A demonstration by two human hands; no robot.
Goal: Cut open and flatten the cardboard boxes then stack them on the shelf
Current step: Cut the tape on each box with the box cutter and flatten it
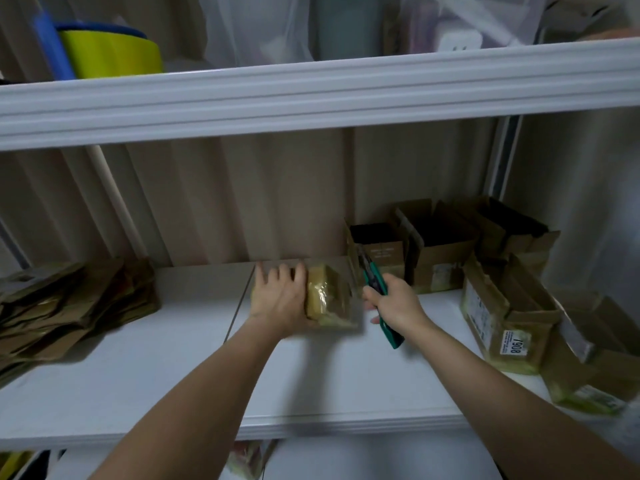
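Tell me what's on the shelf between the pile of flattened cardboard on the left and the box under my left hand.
Nothing: in the head view that stretch of white shelf is bare between the flattened pile and the taped box under your left hand.

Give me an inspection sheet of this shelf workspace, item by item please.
Surface: white shelf, middle bare.
Job's things: taped box at centre; flattened cardboard stack at left; open boxes at right.
Clutter: yellow-green container and plastic bags on the upper shelf.
Hands: left hand rests on the taped box; right hand grips a green cutter.
Cables: nothing seen.
Surroundings: beige ribbed wall behind.
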